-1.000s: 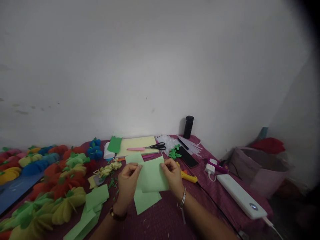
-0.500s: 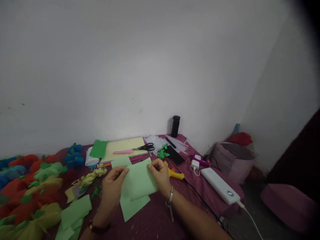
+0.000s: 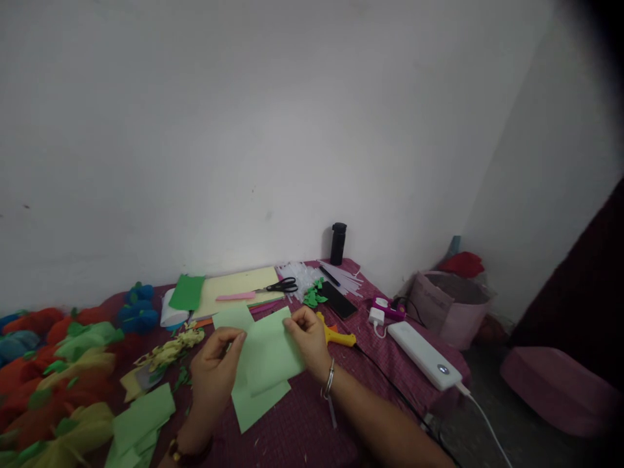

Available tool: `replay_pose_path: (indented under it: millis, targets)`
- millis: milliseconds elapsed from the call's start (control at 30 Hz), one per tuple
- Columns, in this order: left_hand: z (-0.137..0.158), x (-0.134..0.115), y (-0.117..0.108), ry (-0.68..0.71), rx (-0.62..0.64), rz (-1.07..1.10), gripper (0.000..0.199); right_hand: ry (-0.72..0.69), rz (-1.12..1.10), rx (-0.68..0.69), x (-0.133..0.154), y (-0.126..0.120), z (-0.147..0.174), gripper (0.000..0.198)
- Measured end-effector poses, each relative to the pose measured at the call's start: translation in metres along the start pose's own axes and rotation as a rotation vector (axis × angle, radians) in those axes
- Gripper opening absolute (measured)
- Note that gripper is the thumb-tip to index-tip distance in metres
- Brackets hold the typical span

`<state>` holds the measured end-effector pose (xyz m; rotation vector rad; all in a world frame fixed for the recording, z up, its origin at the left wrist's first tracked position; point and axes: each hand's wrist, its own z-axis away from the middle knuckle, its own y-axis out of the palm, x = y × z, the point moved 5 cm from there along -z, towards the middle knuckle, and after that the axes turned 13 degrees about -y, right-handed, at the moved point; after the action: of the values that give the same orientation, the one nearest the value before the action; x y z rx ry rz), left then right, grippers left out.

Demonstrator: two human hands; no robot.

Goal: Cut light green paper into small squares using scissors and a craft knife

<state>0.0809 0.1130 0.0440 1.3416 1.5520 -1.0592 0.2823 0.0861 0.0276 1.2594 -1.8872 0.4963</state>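
Note:
A square sheet of light green paper (image 3: 273, 354) is held up in front of me, over more light green paper (image 3: 258, 406) on the table. My left hand (image 3: 214, 364) pinches at its upper left corner with thumb and forefinger. At the upper right corner, my right hand (image 3: 309, 335) grips the sheet, thumb on the near side. Just beyond the right hand lies a yellow glue gun (image 3: 341, 338), partly hidden. Near my left wrist is a pile of green paper pieces (image 3: 143, 416).
Scissors (image 3: 283, 285) and a pink strip (image 3: 235, 296) rest on pale yellow sheets (image 3: 214, 289). A phone (image 3: 338, 300), black bottle (image 3: 338, 244), power strip (image 3: 389, 307) and white power bank (image 3: 424, 354) lie rightward. Colourful fabric pieces (image 3: 53, 364) cover the left side.
The view has shifted slightly, so the table items appear a little further left. Both hands stay at the sheet's upper corners, with the sheet in nearly the same position.

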Motion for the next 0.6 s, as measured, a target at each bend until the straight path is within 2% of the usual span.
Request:
replay_pose_path:
  millis: [167, 300, 400, 500, 600]
  targets:
    - [0.005, -0.003, -0.001, 0.092, -0.012, -0.059, 0.011, 0.025, -0.126, -0.037, 0.002, 0.003, -0.001, 0.021]
    - [0.007, -0.003, -0.002, 0.094, -0.007, -0.066, 0.01, 0.061, -0.216, 0.01, 0.001, 0.006, -0.002, 0.03]
    - [0.005, -0.001, -0.003, 0.065, -0.013, -0.047, 0.012, 0.087, -0.168, 0.054, -0.004, 0.006, 0.0, 0.022]
    - [-0.002, 0.002, -0.006, -0.01, -0.036, -0.034, 0.016, 0.053, -0.137, 0.11, -0.005, 0.007, 0.001, 0.024]
    - [-0.013, 0.004, -0.005, -0.096, 0.06, 0.006, 0.02, 0.024, -0.1, 0.195, -0.003, 0.01, 0.002, 0.023]
